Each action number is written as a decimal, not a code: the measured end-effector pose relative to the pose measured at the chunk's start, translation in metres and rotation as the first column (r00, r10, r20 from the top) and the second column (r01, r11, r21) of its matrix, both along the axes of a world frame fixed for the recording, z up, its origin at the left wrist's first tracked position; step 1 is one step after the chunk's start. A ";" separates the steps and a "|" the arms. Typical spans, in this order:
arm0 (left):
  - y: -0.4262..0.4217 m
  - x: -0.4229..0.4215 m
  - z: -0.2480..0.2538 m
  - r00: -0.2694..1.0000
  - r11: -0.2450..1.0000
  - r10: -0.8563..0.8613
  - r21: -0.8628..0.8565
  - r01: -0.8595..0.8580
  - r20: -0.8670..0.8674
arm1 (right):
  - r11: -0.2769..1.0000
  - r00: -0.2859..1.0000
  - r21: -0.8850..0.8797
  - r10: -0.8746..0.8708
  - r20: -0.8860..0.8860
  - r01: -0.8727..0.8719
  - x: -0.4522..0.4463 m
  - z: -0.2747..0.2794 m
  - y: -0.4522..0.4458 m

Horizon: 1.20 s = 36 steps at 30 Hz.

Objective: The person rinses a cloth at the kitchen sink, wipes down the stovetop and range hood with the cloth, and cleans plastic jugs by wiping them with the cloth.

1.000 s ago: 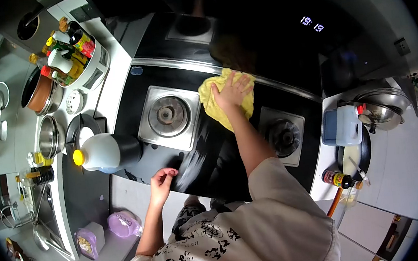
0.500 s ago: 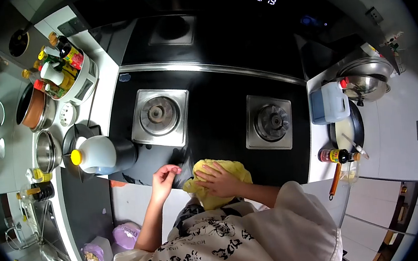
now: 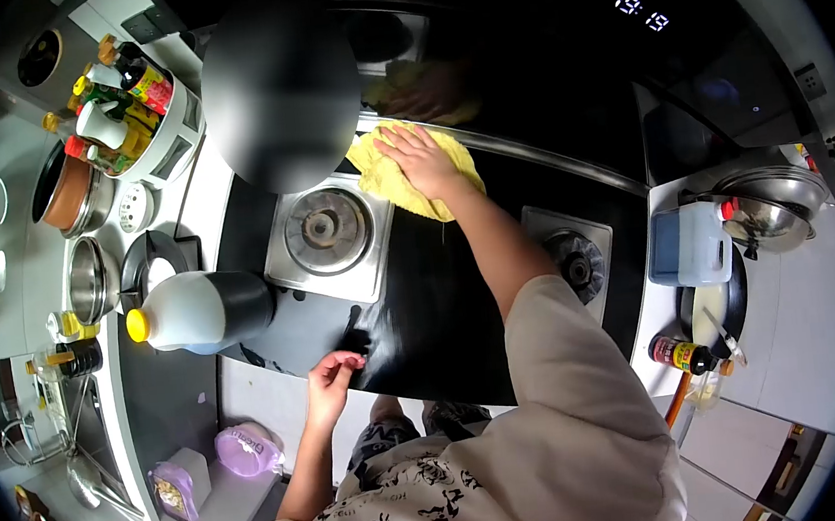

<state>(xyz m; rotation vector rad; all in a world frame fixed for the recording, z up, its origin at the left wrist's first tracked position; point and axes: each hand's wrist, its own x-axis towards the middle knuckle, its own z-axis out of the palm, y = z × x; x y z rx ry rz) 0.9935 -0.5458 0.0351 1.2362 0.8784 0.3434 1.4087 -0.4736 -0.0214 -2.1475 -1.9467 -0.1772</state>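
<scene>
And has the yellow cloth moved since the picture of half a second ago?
Yes. Judged against the stove, the cloth has gone away from the person, from the near edge to the far side, by the metal strip.

The white wall [image 3: 797, 365] seems tiled, the floor [image 3: 258, 398] pale.
</scene>
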 end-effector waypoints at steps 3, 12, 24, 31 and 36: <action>-0.001 0.015 -0.001 1.000 1.000 -0.013 0.020 0.013 0.002 | 0.998 0.995 -0.007 0.068 -0.072 -0.068 0.027 0.006 -0.031; -0.002 0.048 -0.004 0.994 0.994 -0.107 0.008 0.107 0.031 | 0.922 0.991 -0.374 -0.129 -0.041 0.105 0.123 0.047 -0.221; -0.008 0.065 0.003 0.976 0.976 -0.216 -0.011 0.216 -0.003 | 0.765 0.772 -0.207 -0.632 -0.062 0.610 0.153 0.014 -0.362; -0.016 0.060 -0.008 0.956 0.955 -0.291 -0.045 0.293 0.033 | 0.442 0.440 -0.149 -0.897 -0.045 0.885 0.131 -0.013 -0.391; -0.015 0.063 0.001 0.918 0.919 -0.394 -0.006 0.395 0.048 | 0.408 0.409 -0.168 -0.912 -0.033 0.897 0.040 -0.004 -0.431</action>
